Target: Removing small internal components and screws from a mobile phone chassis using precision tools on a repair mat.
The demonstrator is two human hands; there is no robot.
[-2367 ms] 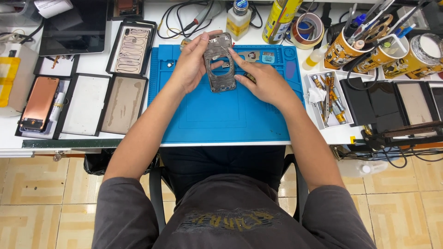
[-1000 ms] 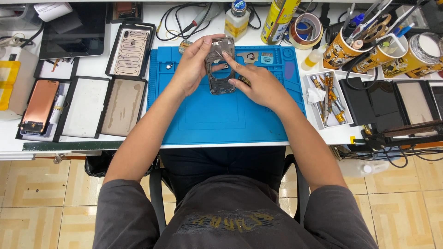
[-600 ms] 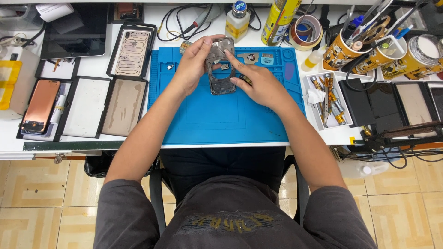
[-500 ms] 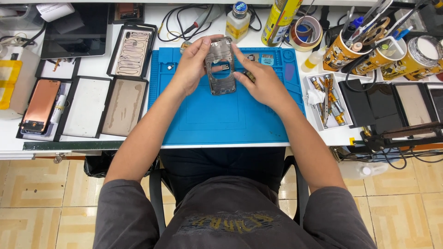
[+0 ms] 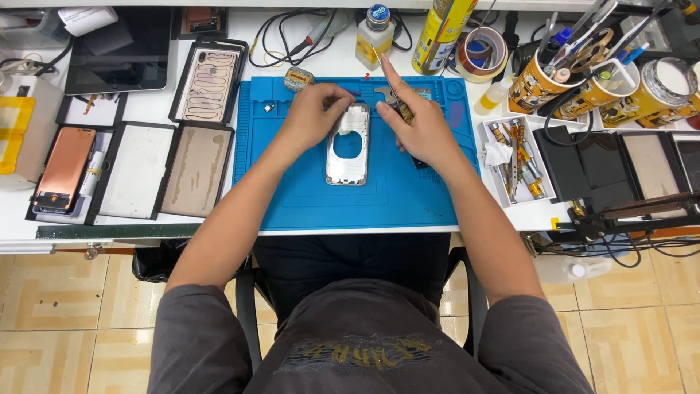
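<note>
A silver phone housing (image 5: 348, 149) with a large cut-out lies on the blue work mat (image 5: 408, 197). My left hand (image 5: 312, 115) pinches the housing's top left corner. My right hand (image 5: 414, 124) hovers just right of the housing's top, index finger stretched away from me. It grips thin metal tweezers (image 5: 377, 60) whose tip points toward the back of the desk. A small metal part (image 5: 398, 96) lies on the mat near my right fingers.
Black trays of phone panels (image 5: 197, 157) and a copper-coloured phone (image 5: 62, 168) fill the left side. A tablet (image 5: 120, 51), cables, a small bottle (image 5: 375, 33), a spray can (image 5: 441, 29) and a tape roll (image 5: 481, 51) line the back. Tool cups (image 5: 547, 80) and a screwdriver tray (image 5: 514, 157) stand at right.
The housing was held up between both hands near the mat's back; now it lies flat lower on the mat. My right hand has left it and moved to the right.
</note>
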